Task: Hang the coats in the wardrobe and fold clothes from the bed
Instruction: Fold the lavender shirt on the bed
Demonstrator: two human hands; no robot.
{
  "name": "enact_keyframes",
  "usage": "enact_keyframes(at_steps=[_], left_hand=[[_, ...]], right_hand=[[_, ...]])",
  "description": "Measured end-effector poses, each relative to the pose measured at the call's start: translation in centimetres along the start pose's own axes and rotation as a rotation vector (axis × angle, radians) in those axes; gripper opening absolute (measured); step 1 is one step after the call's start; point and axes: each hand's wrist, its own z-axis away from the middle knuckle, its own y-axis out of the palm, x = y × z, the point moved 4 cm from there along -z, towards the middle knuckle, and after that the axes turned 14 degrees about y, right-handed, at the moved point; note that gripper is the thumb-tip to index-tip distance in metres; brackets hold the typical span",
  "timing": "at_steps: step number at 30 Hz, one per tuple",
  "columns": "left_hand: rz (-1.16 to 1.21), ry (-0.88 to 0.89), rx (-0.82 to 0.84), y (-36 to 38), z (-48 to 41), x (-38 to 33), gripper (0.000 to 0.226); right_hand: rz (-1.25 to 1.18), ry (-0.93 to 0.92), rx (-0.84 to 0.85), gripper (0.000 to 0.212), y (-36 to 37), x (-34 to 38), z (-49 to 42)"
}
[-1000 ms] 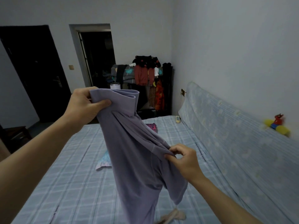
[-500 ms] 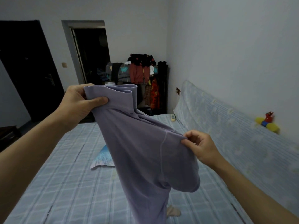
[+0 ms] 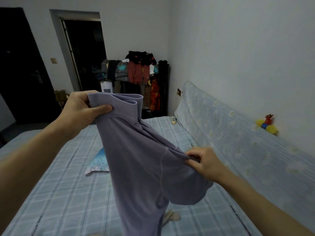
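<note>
I hold a pair of lilac trousers (image 3: 139, 164) up in the air over the bed (image 3: 59, 193). My left hand (image 3: 81, 113) grips the folded waistband at the upper left. Lower and to the right, my right hand (image 3: 202, 162) pinches the fabric at the crotch seam, stretching it sideways. The legs hang down out of the bottom of the frame. A light blue patterned garment (image 3: 98, 161) lies on the checked sheet, partly hidden behind the trousers. A pale beige piece of cloth (image 3: 171, 217) peeks out below them.
An open clothes rack (image 3: 144, 72) full of hanging garments stands in the far corner. A white cylindrical appliance (image 3: 106, 86) is beside it. Two dark doorways are at the back left. A padded headboard (image 3: 238, 133) with a toy (image 3: 266, 124) on it runs along the right wall.
My right hand has drawn the crotch seam out to the right and a little down, spreading the trousers wider. My left hand keeps its hold on the waistband.
</note>
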Motion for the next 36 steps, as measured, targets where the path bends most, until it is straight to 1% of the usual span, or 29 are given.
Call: enact_keyframes(at_steps=[3, 5, 8, 10, 12, 15, 19, 22, 24, 27, 30, 33, 36], left_hand=[[-0.013, 0.019, 0.044, 0.5, 0.2, 0.1, 0.020], [-0.016, 0.032, 0.060, 0.6, 0.3, 0.0, 0.021], [-0.028, 0.041, 0.054, 0.2, 0.4, 0.0, 0.021], [-0.038, 0.042, 0.045, -0.2, 0.5, 0.0, 0.020], [-0.030, 0.040, 0.037, -0.5, 0.8, 0.2, 0.019], [-0.024, 0.026, 0.015, -0.9, 1.0, 0.8, 0.020], [-0.023, 0.012, -0.004, -1.0, 0.8, 1.7, 0.020], [-0.044, 0.026, 0.017, -0.5, 0.8, 2.3, 0.020], [-0.044, 0.040, 0.036, 0.1, 1.0, 2.6, 0.019], [-0.032, 0.042, 0.036, 1.0, 1.3, 3.0, 0.019], [-0.069, 0.043, 0.039, 1.9, 1.3, 3.0, 0.018], [-0.140, 0.088, 0.076, 2.6, 1.3, 2.4, 0.016], [-0.180, 0.129, 0.073, 2.7, 1.1, 1.8, 0.014]], right_hand=[[0.052, 0.097, 0.022, 0.005, 1.2, -0.8, 0.3], [0.044, 0.155, -0.009, 0.011, 1.9, -1.3, 0.3], [-0.074, 0.238, -0.076, 0.024, 2.7, -2.0, 0.6], [-0.145, 0.270, -0.127, 0.025, 2.8, -2.3, 0.8], [-0.186, 0.250, -0.182, 0.022, 2.6, -2.1, 0.9], [-0.168, 0.172, -0.237, 0.017, 1.7, -1.6, 1.1], [-0.055, 0.070, -0.227, 0.019, 0.0, -1.8, 1.9], [0.035, -0.020, -0.200, 0.011, -1.0, -2.5, 2.4], [0.077, -0.041, -0.174, 0.004, -1.1, -3.2, 2.5], [0.072, 0.005, -0.219, 0.006, -0.7, -4.6, 2.7], [0.012, 0.104, -0.281, 0.017, -0.2, -5.9, 2.8], [-0.031, 0.201, -0.277, 0.025, -0.1, -6.9, 2.8], [-0.050, 0.209, -0.296, 0.031, -0.7, -6.7, 2.7]])
